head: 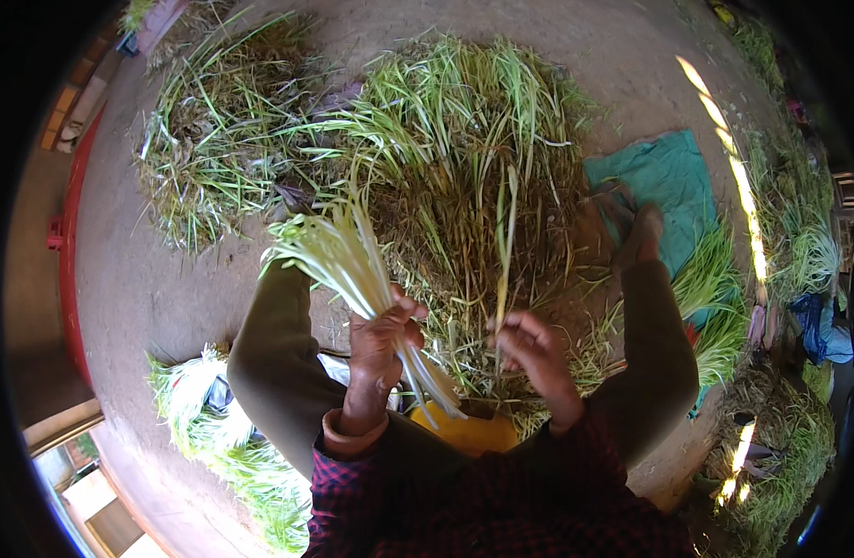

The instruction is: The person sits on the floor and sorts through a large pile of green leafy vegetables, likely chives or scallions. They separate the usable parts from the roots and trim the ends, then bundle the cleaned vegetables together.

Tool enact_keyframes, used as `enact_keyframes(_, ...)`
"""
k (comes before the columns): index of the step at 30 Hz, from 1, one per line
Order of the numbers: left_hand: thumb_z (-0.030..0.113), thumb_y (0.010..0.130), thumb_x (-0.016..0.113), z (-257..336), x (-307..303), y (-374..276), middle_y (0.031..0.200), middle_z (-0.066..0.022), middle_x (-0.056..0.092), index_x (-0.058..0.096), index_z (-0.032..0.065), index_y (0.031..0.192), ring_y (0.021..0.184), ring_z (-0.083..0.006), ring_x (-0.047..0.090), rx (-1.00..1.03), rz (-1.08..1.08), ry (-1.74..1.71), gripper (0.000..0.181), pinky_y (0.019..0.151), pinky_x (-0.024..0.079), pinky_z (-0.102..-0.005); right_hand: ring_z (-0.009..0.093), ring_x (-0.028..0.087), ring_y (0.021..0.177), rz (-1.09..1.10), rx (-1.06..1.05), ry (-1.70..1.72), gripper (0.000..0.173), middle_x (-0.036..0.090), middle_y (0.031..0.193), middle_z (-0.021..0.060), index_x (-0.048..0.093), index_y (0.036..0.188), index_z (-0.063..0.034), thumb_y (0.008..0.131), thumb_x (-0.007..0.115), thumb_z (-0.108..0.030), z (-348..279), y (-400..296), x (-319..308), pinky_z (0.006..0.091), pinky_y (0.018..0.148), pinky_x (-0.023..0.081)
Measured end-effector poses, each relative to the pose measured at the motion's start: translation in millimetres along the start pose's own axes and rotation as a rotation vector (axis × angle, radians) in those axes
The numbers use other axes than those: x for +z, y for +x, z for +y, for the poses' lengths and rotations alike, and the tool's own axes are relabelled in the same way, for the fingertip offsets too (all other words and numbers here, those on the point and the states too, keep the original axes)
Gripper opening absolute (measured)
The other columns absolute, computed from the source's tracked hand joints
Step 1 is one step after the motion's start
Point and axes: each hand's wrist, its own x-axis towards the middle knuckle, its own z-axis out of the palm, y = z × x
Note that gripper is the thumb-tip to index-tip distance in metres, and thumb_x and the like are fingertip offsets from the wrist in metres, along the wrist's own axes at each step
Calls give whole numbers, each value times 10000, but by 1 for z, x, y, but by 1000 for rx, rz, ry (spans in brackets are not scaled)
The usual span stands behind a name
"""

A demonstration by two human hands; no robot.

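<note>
A bunch of long green-leaved stalks with pale stems (pixel 364 279) is gripped in my left hand (pixel 381 335), its leaves fanned away from me and its pale ends pointing down towards my lap. My right hand (pixel 535 349) pinches one yellowish-green stalk (pixel 505 258) near its lower part; that stalk stands nearly upright in view. Beyond both hands lies a big heap of the same plants (pixel 462 139), with green tops and brown, dry or soil-covered lower parts. Loose stripped leaves (pixel 462 349) are scattered between my legs.
A second tangled heap (pixel 218 132) lies at the far left. Paler bundles (pixel 225 446) rest beside my left leg. Green bundles (pixel 713 300) lie on a teal cloth (pixel 668 181) at right. A yellow object (pixel 469 429) is between my thighs. More plants line the right edge.
</note>
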Motion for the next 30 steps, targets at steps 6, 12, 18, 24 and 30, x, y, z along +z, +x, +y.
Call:
enact_keyframes(6,16,758,635,-24,15,1,753,-120,629,547,50,826,438,-88,517,-65,-93,202,117,347,402,-193,59,529,552,-201,22,-217,179,557,718,23,535,969,6,843,571,-115,16,-41,40,200,492,432)
enact_keyframes(12,-11,760,585,-26,9,-1,767,-165,635,535,34,861,482,-138,576,-47,-63,209,121,409,461,-232,79,482,537,-173,102,-228,126,530,624,28,552,910,4,820,563,-84,22,-38,38,237,510,397)
enact_keyframes(18,-15,763,562,-22,10,-6,774,-160,632,532,27,897,536,-167,613,-30,-92,191,144,418,472,-241,105,534,548,-157,14,-595,168,608,730,74,590,953,-37,839,544,-151,-3,-21,21,249,528,438)
enact_keyframes(24,-47,748,553,-29,13,-5,701,-113,604,542,11,866,559,-166,614,-6,-155,254,132,400,443,-225,198,605,675,407,-428,-825,147,609,814,99,614,904,-53,781,611,-135,-25,23,37,287,572,487)
enact_keyframes(30,-26,734,569,-36,16,-4,657,-80,590,567,5,787,486,-137,580,-1,-91,379,62,391,431,-224,87,511,539,308,-340,-639,102,572,655,40,629,823,-21,776,632,-111,-4,38,43,234,463,406)
